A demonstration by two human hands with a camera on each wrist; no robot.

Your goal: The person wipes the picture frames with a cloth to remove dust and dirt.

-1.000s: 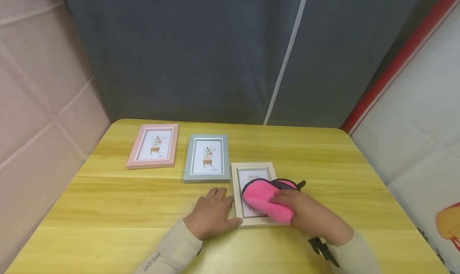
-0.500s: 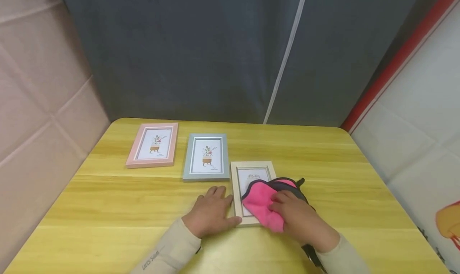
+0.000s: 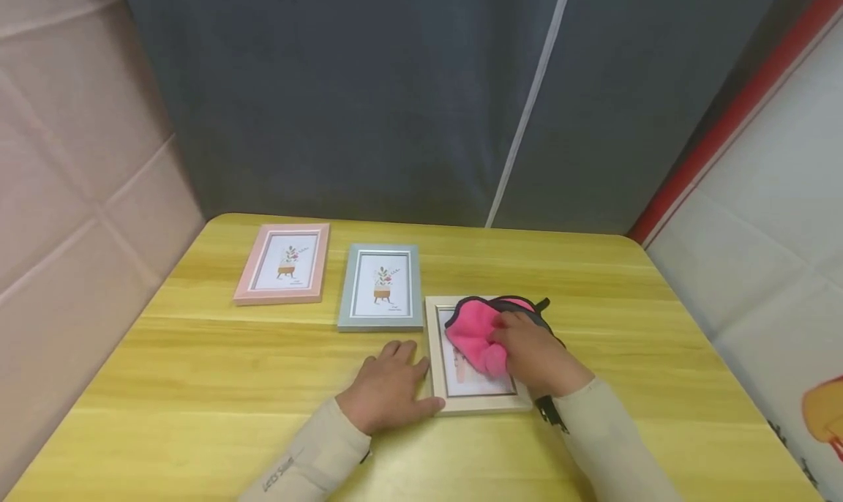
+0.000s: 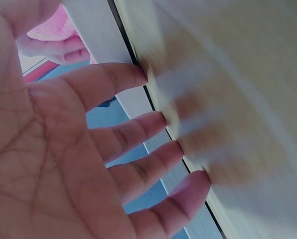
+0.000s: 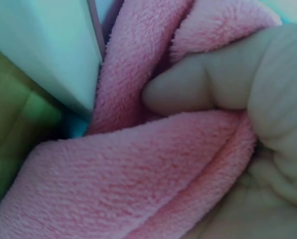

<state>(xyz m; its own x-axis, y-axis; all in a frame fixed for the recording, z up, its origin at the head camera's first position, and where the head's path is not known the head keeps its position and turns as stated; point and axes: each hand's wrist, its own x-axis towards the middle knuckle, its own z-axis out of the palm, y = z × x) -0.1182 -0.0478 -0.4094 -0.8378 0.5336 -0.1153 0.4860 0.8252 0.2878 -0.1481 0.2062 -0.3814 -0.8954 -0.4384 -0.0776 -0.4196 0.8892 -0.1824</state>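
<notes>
A cream picture frame (image 3: 487, 405) lies flat on the wooden table, its upper picture area partly covered. Over that area my right hand (image 3: 535, 354) grips a bunched pink cloth (image 3: 469, 330) with dark edging and a dark underside. Seen from the right wrist, the thumb sinks into folds of the fluffy cloth (image 5: 118, 169) beside the pale frame border (image 5: 54, 45). My left hand (image 3: 390, 388) rests at the frame's left side, thumb on its lower left corner. In the left wrist view, the left hand's fingers (image 4: 143, 172) are spread, tips against the table.
A grey-blue frame (image 3: 345, 290) lies just left of the cream one, and a pink frame (image 3: 246, 268) farther left, both with flower-pot pictures. A dark curtain (image 3: 329, 107) hangs behind the table's far edge. Pale cloth walls flank both sides.
My right hand and the pink cloth have slid down, then up across the cream frame, uncovering the lower part of its picture. The left hand stays in place.
</notes>
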